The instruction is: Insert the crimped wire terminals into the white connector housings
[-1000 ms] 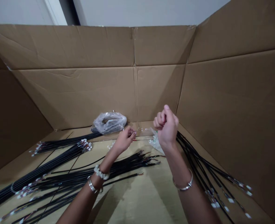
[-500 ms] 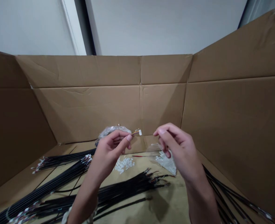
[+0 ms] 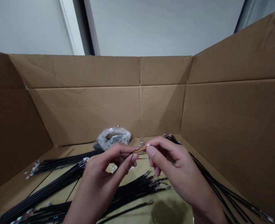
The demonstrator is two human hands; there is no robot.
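My left hand (image 3: pixel 104 174) is closed, its thumb and index finger pinching a cable whose thin coloured wires (image 3: pixel 141 149) fan out to the right. At the end of some wires is a small white connector (image 3: pixel 148 145). My right hand (image 3: pixel 174 165) is closed too, thumb and index finger gripping this connector, which they partly cover. Other loose wire ends (image 3: pixel 142 142) stick up beside it. Below both hands lies a bundle of black cables (image 3: pixel 137 188) with bare coloured wire ends, and a single black cable (image 3: pixel 128 211) rests in front of it.
A clear plastic bag (image 3: pixel 114 138) sits by the back cardboard wall (image 3: pixel 86 115). More black cable bundles (image 3: pixel 58 179) with white connectors lie at left, others (image 3: pixel 212 177) along the right wall. Small white pieces (image 3: pixel 114 168) show behind my left hand, mostly hidden.
My hands have come together and lower. The right hand, apart from the wires before, now grips the white connector. It also no longer covers the back ends of the right-hand cables.
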